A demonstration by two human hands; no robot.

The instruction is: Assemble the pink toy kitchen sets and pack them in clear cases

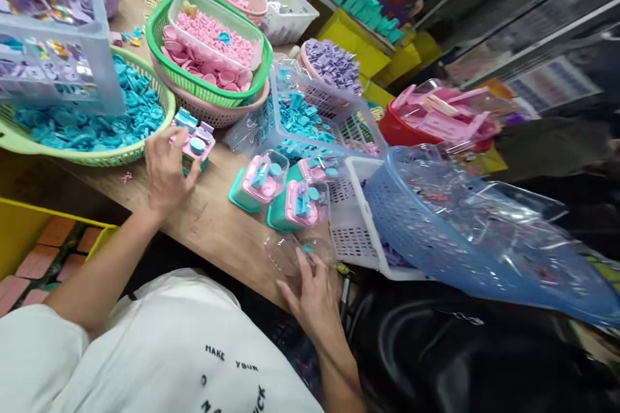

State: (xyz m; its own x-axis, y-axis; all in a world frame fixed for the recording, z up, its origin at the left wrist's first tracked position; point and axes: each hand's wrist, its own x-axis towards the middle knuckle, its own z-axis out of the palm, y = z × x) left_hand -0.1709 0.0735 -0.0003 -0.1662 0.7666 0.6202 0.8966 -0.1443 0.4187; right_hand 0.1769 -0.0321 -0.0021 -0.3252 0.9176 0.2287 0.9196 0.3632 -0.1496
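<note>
My left hand [167,171] grips a small toy box [196,147] by its near left side. The box has a pink top carrying blue and lilac pieces, and a teal body. My right hand [314,290] reaches onto a clear plastic cover [283,253] at the table's front edge, its fingers and thumb apart and the fingertips touching the plastic. Between the hands stand more pink-and-teal toy boxes: one with a clear cover [261,179], another [300,203] beside it, and a third [317,170] partly hidden behind.
A green basket [154,32] with pink parts and a lime basket [167,103] of teal parts stand behind my left hand. A clear blue crate [339,93] holds teal pieces. At right, a blue basket [411,226] full of clear covers leans over a white crate [356,171].
</note>
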